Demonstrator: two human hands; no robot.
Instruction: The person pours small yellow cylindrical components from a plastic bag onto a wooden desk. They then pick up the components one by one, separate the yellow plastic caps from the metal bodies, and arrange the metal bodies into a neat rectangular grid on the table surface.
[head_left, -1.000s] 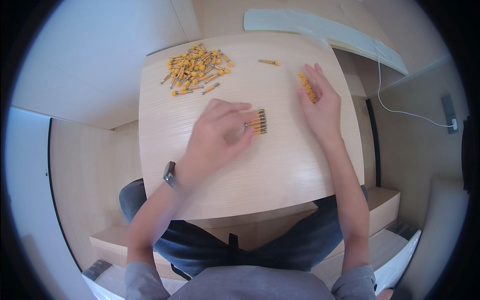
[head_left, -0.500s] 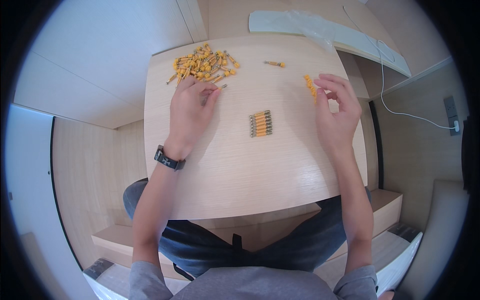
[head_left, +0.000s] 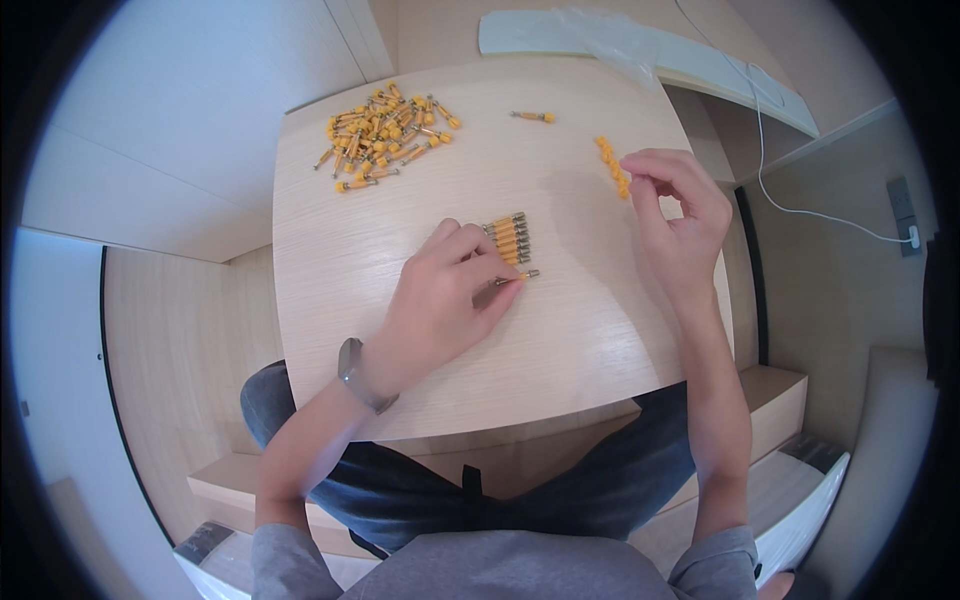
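- orange rod (head_left: 532, 273) is pinched by left hand (head_left: 445, 280), thumb to finger; lining-up seems in hand, parallel placement called for;
- rod row (head_left: 512, 238) is set just beside, at eleven o'clock;
- right hand (head_left: 686, 215) is half-curled, any hold cannot be told; yellow caps (head_left: 610, 165) lined up at its ten o'clock

Tabletop (head_left: 590, 345) open near right — left hand (head_left: 440, 290) blocks centre (pile (head_left: 385, 132) far left).

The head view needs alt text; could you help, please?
A person's left hand pinches an orange, metal-ended pin beside a row of similar pins on a pale wooden table, the right hand near a line of small yellow pieces; more pins lie heaped far left.
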